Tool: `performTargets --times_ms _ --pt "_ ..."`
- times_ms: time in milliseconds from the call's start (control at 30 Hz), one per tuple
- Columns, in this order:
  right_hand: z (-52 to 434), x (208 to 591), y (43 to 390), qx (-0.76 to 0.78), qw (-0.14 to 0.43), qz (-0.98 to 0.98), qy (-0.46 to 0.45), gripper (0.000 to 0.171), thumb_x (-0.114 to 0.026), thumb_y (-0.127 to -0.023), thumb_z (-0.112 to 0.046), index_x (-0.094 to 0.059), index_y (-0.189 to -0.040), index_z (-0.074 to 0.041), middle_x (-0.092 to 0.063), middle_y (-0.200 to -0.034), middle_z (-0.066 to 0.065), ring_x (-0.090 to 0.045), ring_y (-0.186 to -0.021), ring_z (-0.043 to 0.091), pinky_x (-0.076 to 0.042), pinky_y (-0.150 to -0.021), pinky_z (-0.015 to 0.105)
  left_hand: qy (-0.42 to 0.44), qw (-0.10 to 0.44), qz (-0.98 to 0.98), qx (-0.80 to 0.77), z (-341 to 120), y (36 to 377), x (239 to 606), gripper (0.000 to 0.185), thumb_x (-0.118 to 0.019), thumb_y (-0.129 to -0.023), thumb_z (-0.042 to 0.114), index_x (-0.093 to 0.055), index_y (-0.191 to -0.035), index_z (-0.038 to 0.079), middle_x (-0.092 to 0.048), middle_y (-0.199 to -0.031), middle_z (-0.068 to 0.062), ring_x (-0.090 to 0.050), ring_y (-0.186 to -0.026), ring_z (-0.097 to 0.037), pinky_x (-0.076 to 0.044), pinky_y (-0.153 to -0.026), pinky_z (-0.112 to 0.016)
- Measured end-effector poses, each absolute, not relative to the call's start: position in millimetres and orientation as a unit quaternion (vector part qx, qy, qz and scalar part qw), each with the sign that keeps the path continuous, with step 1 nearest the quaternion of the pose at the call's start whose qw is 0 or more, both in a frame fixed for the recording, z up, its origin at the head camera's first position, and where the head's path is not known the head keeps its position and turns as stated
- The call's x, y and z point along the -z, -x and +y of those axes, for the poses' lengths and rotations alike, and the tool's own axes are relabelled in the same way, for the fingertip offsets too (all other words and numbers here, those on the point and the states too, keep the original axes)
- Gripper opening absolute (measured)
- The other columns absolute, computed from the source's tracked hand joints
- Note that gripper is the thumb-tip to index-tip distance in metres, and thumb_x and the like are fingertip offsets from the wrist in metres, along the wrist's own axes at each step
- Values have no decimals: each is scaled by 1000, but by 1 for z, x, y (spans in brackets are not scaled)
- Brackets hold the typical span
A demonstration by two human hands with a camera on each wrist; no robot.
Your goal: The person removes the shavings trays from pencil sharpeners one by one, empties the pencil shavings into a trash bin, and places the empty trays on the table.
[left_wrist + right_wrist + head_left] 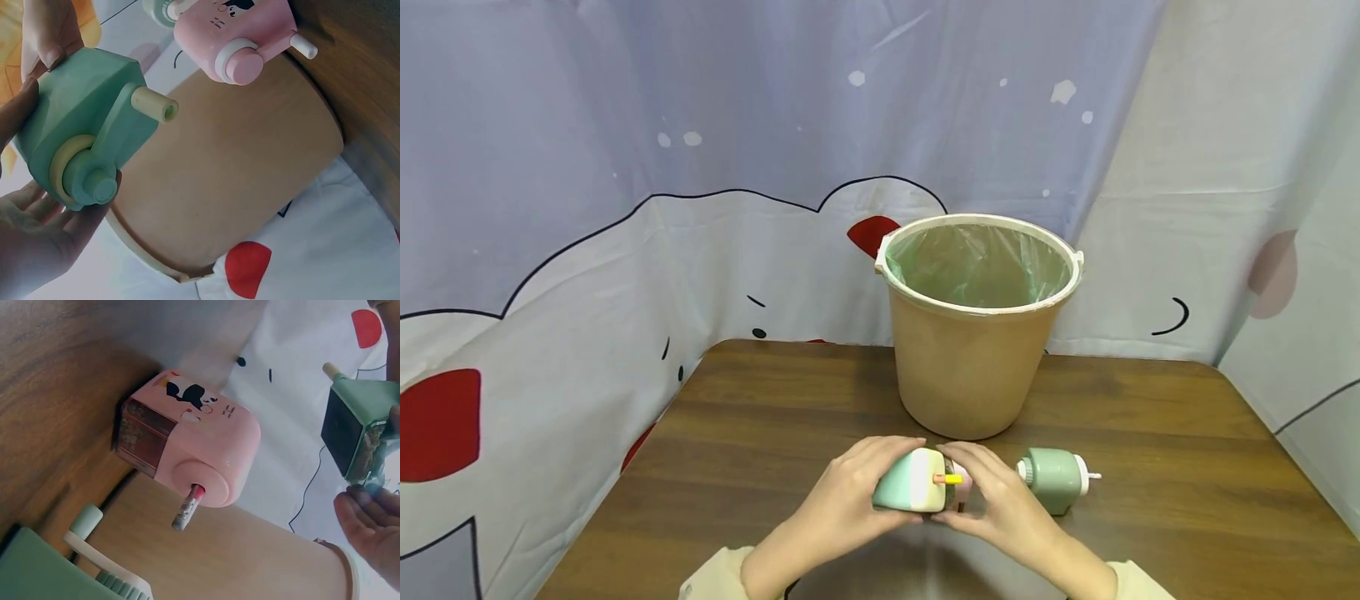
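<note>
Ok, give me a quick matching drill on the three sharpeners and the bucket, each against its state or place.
1 mint sharpener
2 pink sharpener
3 green sharpener
4 bucket

A lined with a green bag
B pencil stuck in it
C gripped by the left hand
D untouched on the table, farthest right

Pairs: 1-C, 2-B, 3-D, 4-A.

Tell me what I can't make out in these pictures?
- Pink sharpener: in the head view both hands cover it almost wholly.
- Right hand: the right wrist view shows only fingertips at the edge, so its grip is unclear.
- Bucket: its inside is hidden by rim and green liner.
- Print on the pink sharpener: too small to read in either wrist view.
</note>
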State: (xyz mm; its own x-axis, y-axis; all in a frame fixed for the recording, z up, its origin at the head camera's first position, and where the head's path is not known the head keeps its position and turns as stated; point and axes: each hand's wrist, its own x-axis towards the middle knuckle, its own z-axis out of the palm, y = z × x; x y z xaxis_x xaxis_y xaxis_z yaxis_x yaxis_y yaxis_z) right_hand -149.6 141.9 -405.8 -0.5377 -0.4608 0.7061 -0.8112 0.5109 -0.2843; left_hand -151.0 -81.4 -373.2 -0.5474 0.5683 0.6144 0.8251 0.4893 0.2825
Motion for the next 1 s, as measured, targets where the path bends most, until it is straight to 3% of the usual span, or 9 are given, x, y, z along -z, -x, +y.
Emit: performTargets --times_ms 233,500,800,1000 --pt "142 410 154 -285 300 -810 -415 62 -84 -67 -30 -57 -116 -3 -61 -110 2 -57 -102 17 -35 -99 9 478 221 -813 247 -87 159 371 72 -87 -61 23 -55 -124 9 -65 -113 1 -61 -102 -14 -50 -89 -30" --pt "139 411 159 -291 297 -814 -406 66 -84 -58 -18 -56 -117 -6 -59 -111 -1 -55 -103 15 -36 -98 11 434 204 -836 266 -88 156 371 75 -87 -62 30 -56 -126 6 -66 -118 -6 -64 -104 -19 -52 -88 -33" --pt "142 411 159 -298 309 -798 -424 60 -83 -66 -27 -58 -114 -2 -61 -107 4 -55 -101 17 -35 -100 10 469 220 -819 249 -89 158 369 74 -87 -62 28 -56 -126 7 -66 -116 -2 -63 -106 -17 -51 -92 -32" --pt "142 414 160 -299 306 -799 -423 61 -85 -64 -26 -58 -112 -1 -61 -106 5 -56 -100 18 -35 -99 10 463 213 -827 237 -89 157 371 76 -85 -63 31 -55 -128 8 -65 -117 -2 -63 -105 -16 -51 -90 -31"
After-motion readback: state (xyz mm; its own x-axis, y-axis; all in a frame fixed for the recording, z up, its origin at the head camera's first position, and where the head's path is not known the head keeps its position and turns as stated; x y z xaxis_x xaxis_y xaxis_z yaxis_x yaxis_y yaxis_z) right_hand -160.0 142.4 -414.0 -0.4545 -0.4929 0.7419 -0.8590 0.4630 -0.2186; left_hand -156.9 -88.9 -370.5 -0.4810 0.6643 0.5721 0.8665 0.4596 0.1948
